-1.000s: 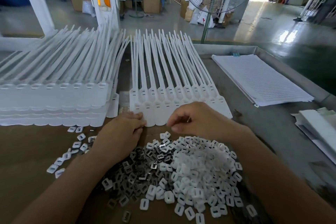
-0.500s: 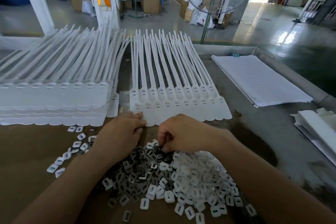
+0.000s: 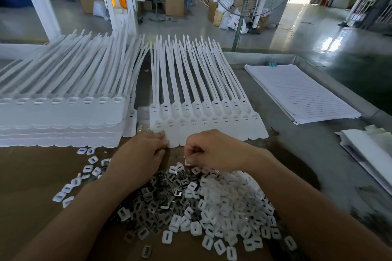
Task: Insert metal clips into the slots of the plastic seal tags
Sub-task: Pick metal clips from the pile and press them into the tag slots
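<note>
A fanned row of white plastic seal tags (image 3: 203, 121) lies on the table, its heads pointing toward me. My left hand (image 3: 140, 154) rests on the near left corner of that row, fingers fairly straight on the first tag head. My right hand (image 3: 214, 150) hovers just in front of the row with fingers curled, pinching a small white piece at its fingertips. Under both hands spreads a heap of dark metal clips (image 3: 157, 199) mixed with small white plastic caps (image 3: 231, 203).
A tall stack of white seal tags (image 3: 61, 121) fills the left side. A sheaf of lined paper (image 3: 297, 91) lies at the right, white folders (image 3: 369, 150) at the far right edge. Loose caps (image 3: 89, 167) are scattered left. The table's raised metal rim (image 3: 331, 82) runs behind.
My right hand drew back from the tag heads down to the clip heap and now sits just above it, holding a small piece. My left hand has stayed on the row's corner.
</note>
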`<control>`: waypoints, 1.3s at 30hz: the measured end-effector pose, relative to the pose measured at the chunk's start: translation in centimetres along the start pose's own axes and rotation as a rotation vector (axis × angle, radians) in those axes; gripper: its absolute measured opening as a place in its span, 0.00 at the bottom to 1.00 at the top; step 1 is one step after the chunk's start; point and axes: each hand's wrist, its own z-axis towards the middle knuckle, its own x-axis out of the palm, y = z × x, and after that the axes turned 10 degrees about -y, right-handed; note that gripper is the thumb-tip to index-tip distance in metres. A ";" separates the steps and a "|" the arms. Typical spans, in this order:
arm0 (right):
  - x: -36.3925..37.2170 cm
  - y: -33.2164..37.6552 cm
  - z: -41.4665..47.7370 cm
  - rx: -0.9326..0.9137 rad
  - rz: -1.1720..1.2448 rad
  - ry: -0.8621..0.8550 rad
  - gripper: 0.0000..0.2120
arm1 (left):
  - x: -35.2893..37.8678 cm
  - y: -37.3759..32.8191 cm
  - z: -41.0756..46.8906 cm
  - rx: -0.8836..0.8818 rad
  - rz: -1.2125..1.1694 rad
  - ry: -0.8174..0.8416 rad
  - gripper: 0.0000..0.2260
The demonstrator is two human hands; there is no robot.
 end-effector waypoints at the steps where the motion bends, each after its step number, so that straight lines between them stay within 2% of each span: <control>1: -0.1 0.0 0.0 0.025 0.048 -0.025 0.04 | 0.0 0.0 0.0 0.001 0.001 -0.004 0.14; 5: -0.4 0.0 0.3 0.085 0.163 -0.145 0.08 | 0.0 -0.1 0.0 -0.001 -0.003 -0.006 0.15; 8: -0.8 0.4 1.1 0.100 0.162 -0.209 0.06 | 0.0 -0.1 0.0 0.013 0.004 0.002 0.15; 12: -1.2 1.0 3.0 0.124 0.143 -0.246 0.11 | 0.0 -0.1 0.0 0.005 -0.012 -0.011 0.14; 19: -0.2 1.6 6.4 0.163 0.193 -0.341 0.07 | -0.2 -0.2 -0.2 0.033 -0.011 -0.035 0.14; 25: 0.5 1.9 8.1 0.237 0.213 -0.293 0.07 | -0.4 -0.2 -0.2 0.058 -0.005 -0.031 0.12; 30: 1.1 1.8 9.3 0.354 0.339 -0.317 0.08 | -0.4 -0.3 -0.4 0.048 -0.006 -0.028 0.12; 33: 1.4 1.6 9.6 0.353 0.324 -0.318 0.10 | -0.4 -0.4 -0.5 0.046 -0.008 -0.028 0.12; 39: 2.4 1.1 10.5 0.339 0.143 -0.290 0.11 | -0.4 -0.4 -0.5 0.039 -0.010 -0.024 0.11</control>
